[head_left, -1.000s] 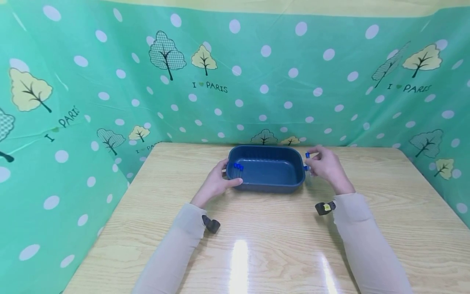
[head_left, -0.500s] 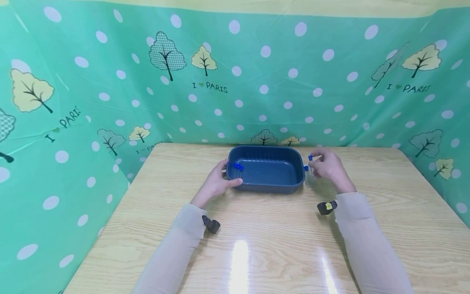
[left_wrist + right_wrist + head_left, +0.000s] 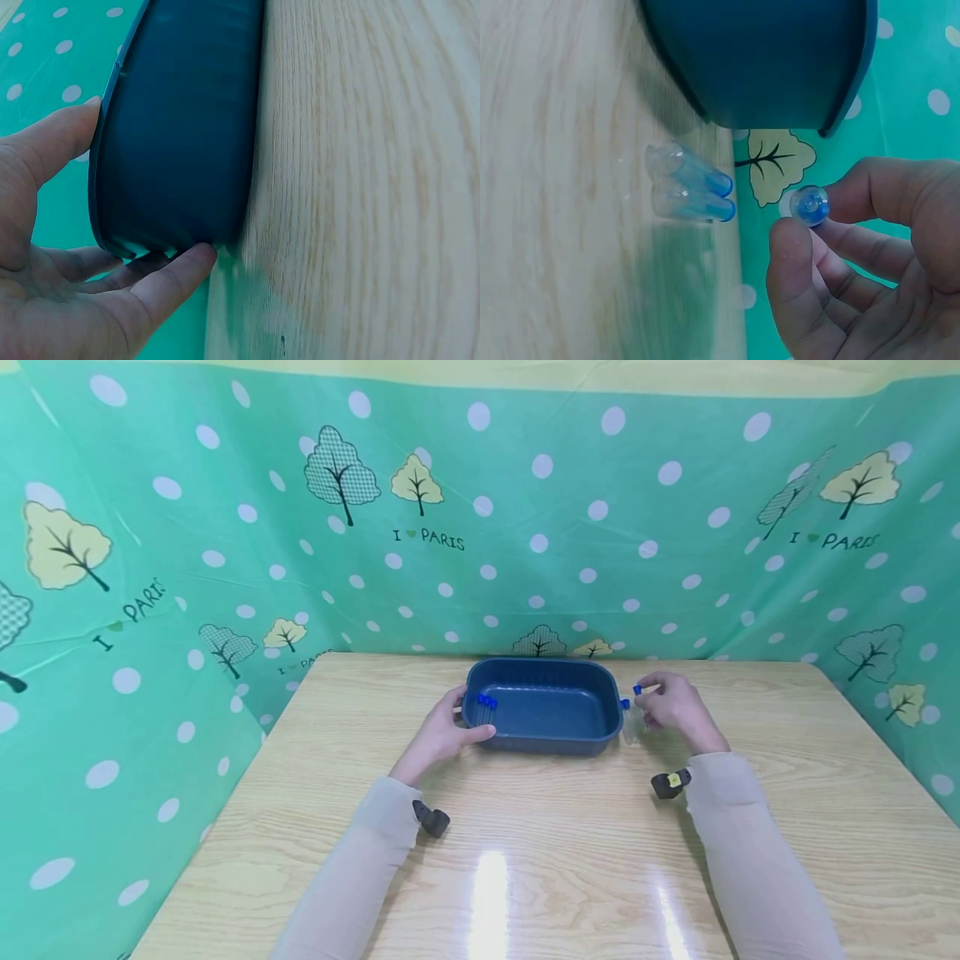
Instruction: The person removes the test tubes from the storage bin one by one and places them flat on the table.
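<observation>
Holds the dark blue tub [image 3: 540, 745] at its left end with the left hand [image 3: 441, 729], thumb on the near part of the rim and fingers against the outer wall; seems a steadying grip. Pinches a clear, blue-capped tube [image 3: 810, 206] between thumb and forefinger of the right hand [image 3: 672, 703], just outside the tub's right end and apparently raised off the surface [image 3: 570, 827]. Shows almost end-on to the right wrist view, making the exact lean hard to tell. Has two similar standing tubes [image 3: 692, 201] close by, side by side on the surface, caps up, near the tub's right wall. Contains three more blue-capped tubes [image 3: 487, 701] inside the tub, close together at its left end, near the left thumb.

Looks like one turn in a tube-by-tube transfer between tub and surface, probably setting down beside the pair; could equally be a pick-up, judging from this instant alone. Calls next, on the first reading, for bringing the tube upright, lowering it base first without brushing its neighbours, and loosening the pinch only once steady. Risks toppling the slim pair with any sideways nudge.
</observation>
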{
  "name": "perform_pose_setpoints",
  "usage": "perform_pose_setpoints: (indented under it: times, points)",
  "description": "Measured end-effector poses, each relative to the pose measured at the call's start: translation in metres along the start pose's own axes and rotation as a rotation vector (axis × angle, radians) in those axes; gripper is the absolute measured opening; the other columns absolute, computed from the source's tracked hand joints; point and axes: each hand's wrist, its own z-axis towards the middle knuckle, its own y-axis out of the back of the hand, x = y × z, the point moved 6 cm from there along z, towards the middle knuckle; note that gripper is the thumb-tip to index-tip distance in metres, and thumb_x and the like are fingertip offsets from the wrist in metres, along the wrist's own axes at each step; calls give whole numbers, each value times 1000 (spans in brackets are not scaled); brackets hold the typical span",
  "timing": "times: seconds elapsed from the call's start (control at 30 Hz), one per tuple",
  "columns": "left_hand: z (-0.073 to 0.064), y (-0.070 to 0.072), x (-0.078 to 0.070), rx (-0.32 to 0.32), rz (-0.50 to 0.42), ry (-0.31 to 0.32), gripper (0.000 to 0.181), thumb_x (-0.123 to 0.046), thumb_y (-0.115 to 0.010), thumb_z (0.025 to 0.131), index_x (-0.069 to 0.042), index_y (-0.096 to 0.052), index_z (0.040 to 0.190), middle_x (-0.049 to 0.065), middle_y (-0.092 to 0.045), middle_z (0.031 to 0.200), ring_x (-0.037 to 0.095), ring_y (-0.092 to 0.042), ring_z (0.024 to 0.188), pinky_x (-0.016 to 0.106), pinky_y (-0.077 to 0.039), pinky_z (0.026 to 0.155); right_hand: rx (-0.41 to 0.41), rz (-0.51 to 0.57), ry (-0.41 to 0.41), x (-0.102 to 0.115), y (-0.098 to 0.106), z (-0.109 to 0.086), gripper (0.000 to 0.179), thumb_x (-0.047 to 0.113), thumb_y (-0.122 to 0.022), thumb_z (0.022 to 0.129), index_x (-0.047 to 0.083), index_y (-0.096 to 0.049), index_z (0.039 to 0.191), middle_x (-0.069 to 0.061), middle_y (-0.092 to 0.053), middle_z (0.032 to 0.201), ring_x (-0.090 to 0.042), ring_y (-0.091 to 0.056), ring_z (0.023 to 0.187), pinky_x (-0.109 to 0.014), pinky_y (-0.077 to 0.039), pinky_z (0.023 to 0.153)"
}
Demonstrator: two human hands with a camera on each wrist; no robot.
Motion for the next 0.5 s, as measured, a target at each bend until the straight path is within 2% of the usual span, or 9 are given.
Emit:
perform_pose_setpoints:
  times: [0.5]
  points:
    - [1,0,0,-3,5,-4,93,-28,-83,74,-11,-30,149,14,-42,144,33,-48,125,47,-41,102,25,2,-37,-12,-2,4,43,12,-53,94,-7,-45,132,-22,-60,94,-20,-62,65,-33,-55,61]
